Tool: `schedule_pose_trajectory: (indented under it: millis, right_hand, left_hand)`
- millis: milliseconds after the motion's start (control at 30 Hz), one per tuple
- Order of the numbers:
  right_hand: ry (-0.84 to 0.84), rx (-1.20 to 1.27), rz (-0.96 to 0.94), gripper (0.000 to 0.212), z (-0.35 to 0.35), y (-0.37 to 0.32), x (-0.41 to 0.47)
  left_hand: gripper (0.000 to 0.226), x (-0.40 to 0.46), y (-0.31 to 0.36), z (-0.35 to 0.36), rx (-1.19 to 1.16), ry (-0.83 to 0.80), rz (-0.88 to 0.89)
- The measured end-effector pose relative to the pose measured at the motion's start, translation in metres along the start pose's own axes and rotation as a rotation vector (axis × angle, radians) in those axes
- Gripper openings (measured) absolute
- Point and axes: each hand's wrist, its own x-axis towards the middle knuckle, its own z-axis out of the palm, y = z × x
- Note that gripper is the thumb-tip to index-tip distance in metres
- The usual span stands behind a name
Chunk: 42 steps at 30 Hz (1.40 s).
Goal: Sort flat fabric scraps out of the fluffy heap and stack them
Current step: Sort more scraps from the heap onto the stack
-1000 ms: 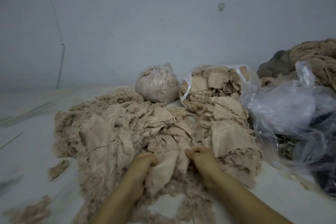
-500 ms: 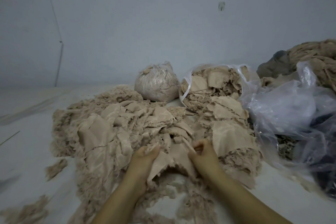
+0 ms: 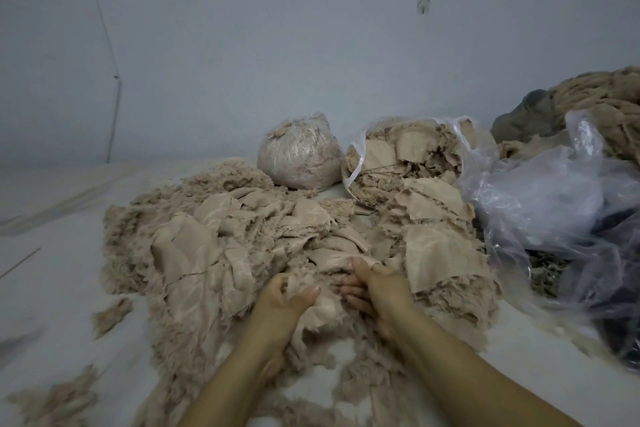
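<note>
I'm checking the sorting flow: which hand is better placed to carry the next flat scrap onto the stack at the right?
Right hand: it lies beside the stack of flat scraps. The left hand grips fabric farther away.
</note>
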Motion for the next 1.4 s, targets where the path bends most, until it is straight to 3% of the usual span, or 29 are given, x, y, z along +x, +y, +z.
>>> schedule_pose_trajectory:
  millis: [67,133,267,367,467,700,867,933,1033,1133,1200,1267,1400]
  right_hand:
    - [-0.186,-0.08,0.131,0.051,-0.001,0.001,-0.009]
    - [-0.304,-0.179,0.188,0.057,0.001,0.006,-0.018]
    - [-0.28,-0.119,-0.019,0.022,0.005,0.013,-0.024]
    - [-0.355,-0.27,-0.148,0.015,0.005,0.018,-0.033]
    - [-0.268,-0.322,-0.27,0.02,0.0,0.02,-0.042]
    - [-0.134,-0.279,-0.466,0.026,-0.015,0.019,-0.054]
    - [-0.141,-0.191,-0.433,0.028,-0.03,0.021,-0.06]
    - [-0.14,-0.056,-0.314,0.027,-0.035,0.017,-0.057]
    - [-0.173,0.099,-0.236,0.021,-0.033,0.009,-0.053]
    - [-0.167,0.016,-0.317,0.018,-0.028,0.009,-0.056]
    - [-0.139,-0.007,-0.322,0.018,-0.026,0.014,-0.059]
    - [-0.119,0.015,-0.304,0.021,-0.028,0.017,-0.061]
    - [-0.251,-0.097,-0.293,0.032,-0.023,0.015,-0.067]
  left_hand:
    - [0.025,0.001,0.002,-0.003,-0.013,0.02,-0.003]
    - [0.028,-0.001,0.004,0.001,-0.05,0.006,-0.029]
    - [0.032,0.003,-0.001,0.009,-0.141,-0.023,-0.187]
    - [0.028,0.01,0.002,0.011,-0.29,-0.007,-0.295]
    - [0.022,0.022,0.005,0.014,-0.257,0.165,-0.224]
    - [0.027,0.034,0.008,0.033,-0.291,0.232,-0.185]
    - [0.025,0.043,0.015,0.019,-0.386,0.35,-0.163]
    - [0.029,0.036,0.019,0.016,-0.371,0.234,-0.22]
    - [0.059,0.009,0.017,0.027,-0.245,-0.099,-0.396]
    - [0.051,-0.014,0.011,0.04,-0.164,-0.219,-0.272]
    - [0.031,-0.019,0.011,0.041,-0.237,-0.1,-0.144]
    - [0.013,-0.018,0.013,0.036,-0.158,0.026,-0.013]
    - [0.018,-0.027,0.015,0.033,0.051,-0.025,0.167]
